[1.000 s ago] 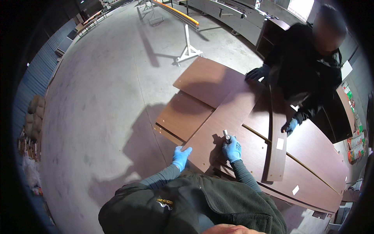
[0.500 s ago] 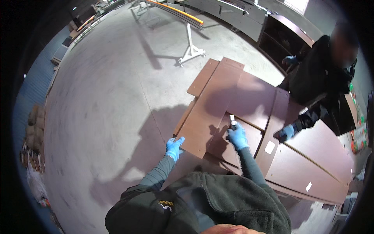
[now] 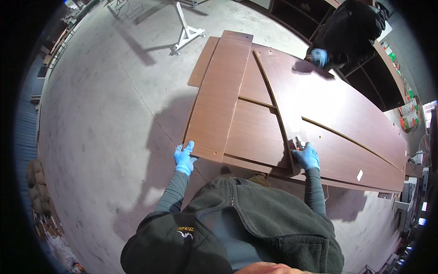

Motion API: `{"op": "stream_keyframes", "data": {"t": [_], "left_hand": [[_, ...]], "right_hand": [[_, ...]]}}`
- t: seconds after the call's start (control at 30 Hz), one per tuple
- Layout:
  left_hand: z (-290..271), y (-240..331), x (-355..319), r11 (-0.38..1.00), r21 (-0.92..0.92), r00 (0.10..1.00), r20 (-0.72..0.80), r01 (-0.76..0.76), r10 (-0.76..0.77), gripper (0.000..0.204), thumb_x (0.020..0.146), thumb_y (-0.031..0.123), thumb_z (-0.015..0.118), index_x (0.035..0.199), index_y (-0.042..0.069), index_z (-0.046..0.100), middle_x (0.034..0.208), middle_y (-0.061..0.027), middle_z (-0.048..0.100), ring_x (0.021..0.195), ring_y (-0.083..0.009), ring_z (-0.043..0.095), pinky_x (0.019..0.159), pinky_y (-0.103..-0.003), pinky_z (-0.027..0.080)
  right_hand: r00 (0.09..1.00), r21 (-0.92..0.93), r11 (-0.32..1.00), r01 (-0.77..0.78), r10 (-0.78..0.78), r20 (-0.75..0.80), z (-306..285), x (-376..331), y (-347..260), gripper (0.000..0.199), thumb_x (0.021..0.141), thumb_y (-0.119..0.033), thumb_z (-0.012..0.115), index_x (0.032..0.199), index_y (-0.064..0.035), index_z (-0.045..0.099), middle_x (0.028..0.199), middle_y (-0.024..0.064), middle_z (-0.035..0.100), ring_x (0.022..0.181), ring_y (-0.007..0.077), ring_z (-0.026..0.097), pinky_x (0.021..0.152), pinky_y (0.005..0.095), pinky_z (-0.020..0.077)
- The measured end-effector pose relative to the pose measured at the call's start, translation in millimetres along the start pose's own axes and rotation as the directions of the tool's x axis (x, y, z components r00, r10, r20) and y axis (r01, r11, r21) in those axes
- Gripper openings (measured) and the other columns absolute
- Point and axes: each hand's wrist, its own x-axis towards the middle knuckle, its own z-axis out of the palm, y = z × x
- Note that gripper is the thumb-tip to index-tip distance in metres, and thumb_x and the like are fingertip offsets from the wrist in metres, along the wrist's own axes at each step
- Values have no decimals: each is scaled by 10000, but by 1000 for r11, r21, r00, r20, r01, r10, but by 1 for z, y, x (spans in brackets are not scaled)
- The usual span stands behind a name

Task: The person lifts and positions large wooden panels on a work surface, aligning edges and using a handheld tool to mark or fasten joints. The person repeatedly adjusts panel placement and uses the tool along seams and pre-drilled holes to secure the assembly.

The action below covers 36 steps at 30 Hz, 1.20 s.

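Observation:
Blue gloves cover both my hands. My left hand [image 3: 184,158] is closed on the near left corner of a long brown board [image 3: 216,100], which lies on top of a stack of brown panels. Toward the right, my right hand [image 3: 308,156] is closed around a small dark tool with a whitish tip [image 3: 299,142]; its kind is hard to make out. That hand is at the near end of a narrow brown plank [image 3: 273,96], tilted up on its edge across the stack. Wider brown panels [image 3: 255,132] lie beneath.
Across the stack stands a co-worker in dark clothes [image 3: 344,36], with one blue-gloved hand [image 3: 319,57] over the far edge. Dark shelving units [image 3: 301,16] are behind. A white metal stand [image 3: 186,32] is on the concrete floor [image 3: 100,137] at the far left.
The narrow plank has gone from lying flat to being tilted on edge. My right hand has moved right to its near end, tool still held. The co-worker's hand has moved back toward the far edge.

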Motion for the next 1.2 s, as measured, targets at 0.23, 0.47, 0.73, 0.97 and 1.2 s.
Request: {"op": "stream_keyframes", "data": {"t": [0.23, 0.47, 0.73, 0.97, 1.2], "left_hand": [[-7, 1, 1, 992, 125, 991, 136, -26, 8, 556, 963, 331, 850, 1362, 84, 552, 1294, -86, 670, 1163, -271, 679, 1008, -624, 534], [-11, 8, 4, 984, 170, 978, 209, -43, 7, 473, 973, 318, 837, 1295, 86, 579, 1212, -70, 680, 1070, -248, 702, 831, -516, 629], [-18, 8, 17, 975, 211, 980, 197, -72, 29, 492, 976, 334, 833, 1272, 41, 571, 1133, -80, 653, 991, -235, 706, 765, -481, 673], [-8, 29, -23, 266, 894, 915, 286, -362, 284, 747, 1003, 562, 650, 1462, -21, 564, 1375, -366, 631, 1233, -516, 654, 1014, -543, 541], [38, 57, -63, -146, 816, 505, 475, -560, 721, 832, 908, 498, 755, 1523, -9, 513, 1630, -310, 392, 1507, -499, 364, 1200, -644, 311]], "right_hand": [[971, -51, 985, 162, -150, 184, 46, -5, -93, 593, 837, -447, 868, 1152, 24, 692, 1122, 285, 755, 1066, 438, 745, 921, 495, 587], [909, -33, 942, 333, -312, 276, 85, -38, -155, 590, 869, -398, 850, 1161, 63, 626, 1082, 282, 759, 1074, 430, 752, 924, 497, 593], [896, 29, 924, 382, -378, 231, 99, -32, -153, 421, 923, -349, 755, 1154, -1, 703, 1051, 281, 766, 1033, 442, 750, 891, 508, 582], [886, 330, 916, 226, -334, 321, 59, -22, -137, 346, 951, -241, 697, 1198, -2, 735, 1042, 225, 789, 908, 366, 782, 839, 444, 619], [868, 549, 835, -36, -246, 431, -25, 24, -127, 241, 975, -153, 692, 1167, -8, 682, 905, 88, 761, 631, 148, 682, 540, 275, 516]]}}
